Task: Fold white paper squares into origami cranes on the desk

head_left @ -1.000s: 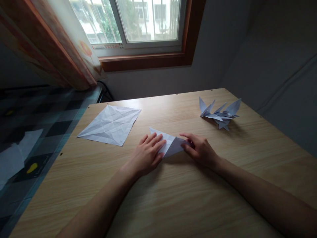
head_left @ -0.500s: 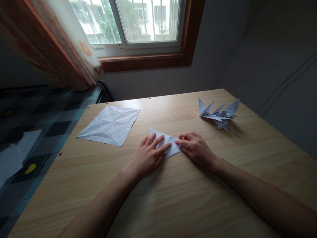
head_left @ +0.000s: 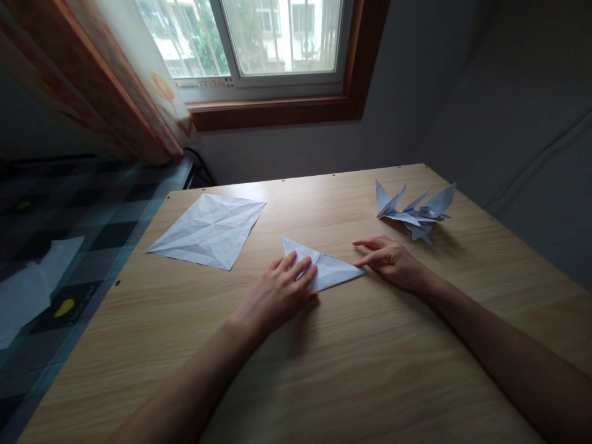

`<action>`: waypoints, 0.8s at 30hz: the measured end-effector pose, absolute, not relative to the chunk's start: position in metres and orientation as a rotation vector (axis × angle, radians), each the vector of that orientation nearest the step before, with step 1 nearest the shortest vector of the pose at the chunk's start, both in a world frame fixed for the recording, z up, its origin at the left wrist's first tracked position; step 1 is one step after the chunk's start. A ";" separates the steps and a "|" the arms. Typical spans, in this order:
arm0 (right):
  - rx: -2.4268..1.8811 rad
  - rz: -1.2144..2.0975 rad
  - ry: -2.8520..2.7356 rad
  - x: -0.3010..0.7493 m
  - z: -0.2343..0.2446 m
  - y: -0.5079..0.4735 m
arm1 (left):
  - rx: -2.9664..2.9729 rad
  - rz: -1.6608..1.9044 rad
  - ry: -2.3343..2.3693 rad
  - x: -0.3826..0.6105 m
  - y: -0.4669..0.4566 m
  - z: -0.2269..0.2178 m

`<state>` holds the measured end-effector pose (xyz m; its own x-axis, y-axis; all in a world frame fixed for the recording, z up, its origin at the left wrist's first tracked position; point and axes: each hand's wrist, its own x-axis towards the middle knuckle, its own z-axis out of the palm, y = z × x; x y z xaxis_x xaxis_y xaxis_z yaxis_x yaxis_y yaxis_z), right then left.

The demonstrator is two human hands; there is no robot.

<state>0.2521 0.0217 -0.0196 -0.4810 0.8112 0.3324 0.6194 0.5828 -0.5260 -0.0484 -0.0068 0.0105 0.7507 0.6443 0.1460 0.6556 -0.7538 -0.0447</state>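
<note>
A white sheet of paper folded into a triangle (head_left: 335,271) lies flat on the wooden table, its long points toward the upper left and the right. Over its left half rests my left hand (head_left: 284,287), palm down with fingers laid out on the paper and covering part of it. My right hand (head_left: 391,262) is at the triangle's right tip, fingers stretched; one fingertip meets or nearly meets that point. Neither hand grips anything.
A creased, unfolded paper square (head_left: 208,231) lies at the table's back left. Folded paper figures (head_left: 416,213) with pointed wings stand at the back right. Beyond the left edge is a checked cloth (head_left: 106,237) with torn white paper (head_left: 34,287). A window (head_left: 282,37) is behind the table (head_left: 287,382).
My right hand has slid rightward along the folded paper to its right tip, uncovering that end. My left hand stays on the paper, its fingers drawn slightly closer together. The view has shifted a little.
</note>
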 end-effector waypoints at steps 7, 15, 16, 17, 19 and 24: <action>-1.144 0.316 -2.209 0.242 -0.018 0.015 | -2.707 0.082 -0.922 -0.030 -0.027 0.021; -1.094 0.334 -2.140 0.237 -0.014 0.012 | -2.726 -0.117 -0.966 -0.036 -0.023 0.012; -1.096 0.333 -2.115 0.236 -0.015 0.012 | -2.755 -0.228 -0.974 -0.039 -0.020 0.009; -1.094 0.333 -2.087 0.236 -0.015 0.013 | -2.780 -0.369 -0.999 -0.041 -0.017 0.006; -1.083 0.351 -2.025 0.236 -0.015 0.013 | -2.825 -0.722 -1.108 -0.045 -0.011 0.001; -1.022 0.517 -1.770 0.231 -0.011 0.013 | -2.826 -2.037 -1.679 -0.043 -0.004 0.007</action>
<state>0.2307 0.0129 -0.0112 -0.1568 0.8259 0.5415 0.4047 0.5539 -0.7276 -0.0433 -0.0039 0.0071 0.1853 0.9042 0.3847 0.2052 -0.4185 0.8847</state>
